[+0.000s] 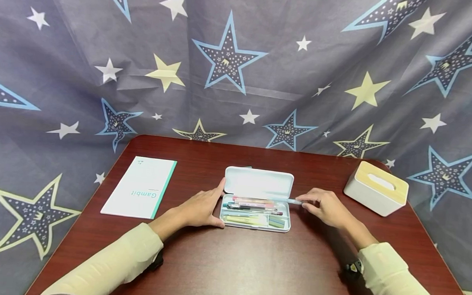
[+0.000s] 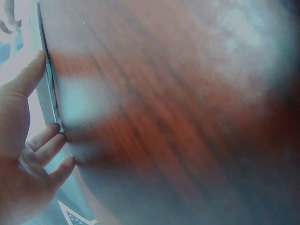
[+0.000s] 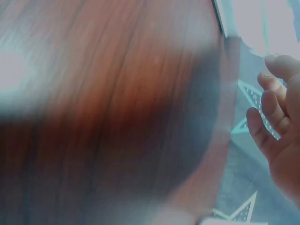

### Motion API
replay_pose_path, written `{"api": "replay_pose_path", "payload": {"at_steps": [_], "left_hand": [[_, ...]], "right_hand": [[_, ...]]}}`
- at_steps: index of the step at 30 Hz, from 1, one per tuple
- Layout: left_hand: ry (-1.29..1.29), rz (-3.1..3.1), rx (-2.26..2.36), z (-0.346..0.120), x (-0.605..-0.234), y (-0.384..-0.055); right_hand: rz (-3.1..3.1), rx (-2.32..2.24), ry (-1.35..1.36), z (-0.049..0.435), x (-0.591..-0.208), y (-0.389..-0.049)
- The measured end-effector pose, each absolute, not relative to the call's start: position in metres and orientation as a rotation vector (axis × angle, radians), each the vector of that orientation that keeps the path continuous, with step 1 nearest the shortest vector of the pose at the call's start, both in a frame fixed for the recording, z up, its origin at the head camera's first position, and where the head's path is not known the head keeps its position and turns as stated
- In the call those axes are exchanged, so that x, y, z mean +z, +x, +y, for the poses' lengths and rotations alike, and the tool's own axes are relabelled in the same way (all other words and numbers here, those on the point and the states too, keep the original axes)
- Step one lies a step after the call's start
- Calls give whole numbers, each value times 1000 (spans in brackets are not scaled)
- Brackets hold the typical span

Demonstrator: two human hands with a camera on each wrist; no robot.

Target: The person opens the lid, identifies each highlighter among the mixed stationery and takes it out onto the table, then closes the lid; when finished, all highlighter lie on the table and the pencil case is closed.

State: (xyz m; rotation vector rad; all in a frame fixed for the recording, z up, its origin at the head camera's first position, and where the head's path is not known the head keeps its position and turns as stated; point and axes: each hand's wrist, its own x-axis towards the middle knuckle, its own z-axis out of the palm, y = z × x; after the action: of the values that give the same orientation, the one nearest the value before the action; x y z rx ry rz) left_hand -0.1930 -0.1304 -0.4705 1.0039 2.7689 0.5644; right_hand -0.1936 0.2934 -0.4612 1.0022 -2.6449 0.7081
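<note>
A white pencil case (image 1: 288,223) lies with its lid (image 1: 259,181) raised. Several pens and pencils (image 1: 253,205) lie inside, beside a green-grey eraser (image 1: 276,222) in the front right compartment. My left hand (image 1: 202,207) rests against the case's left end, thumb at the front corner and fingers up by the lid; in the left wrist view its fingertips (image 2: 55,136) touch the case's edge. My right hand (image 1: 327,206) pinches the outer end of a pale blue pen (image 1: 293,201), which reaches over the case's right end along the hinge side.
A white notebook (image 1: 138,187) with a teal spine lies at the left. The tissue box (image 1: 376,188) with a wooden top stands at the back right. A star-patterned curtain (image 1: 238,78) hangs behind the reddish-brown table (image 1: 232,264).
</note>
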Motion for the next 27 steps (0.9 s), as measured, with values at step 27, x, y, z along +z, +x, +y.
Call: {"api": "replay_pose_path", "payload": {"at_steps": [27], "left_hand": [[992,2767,557,-130,-471,-192]], "right_hand": [[-2577,575,860,366,-474,-187]]}}
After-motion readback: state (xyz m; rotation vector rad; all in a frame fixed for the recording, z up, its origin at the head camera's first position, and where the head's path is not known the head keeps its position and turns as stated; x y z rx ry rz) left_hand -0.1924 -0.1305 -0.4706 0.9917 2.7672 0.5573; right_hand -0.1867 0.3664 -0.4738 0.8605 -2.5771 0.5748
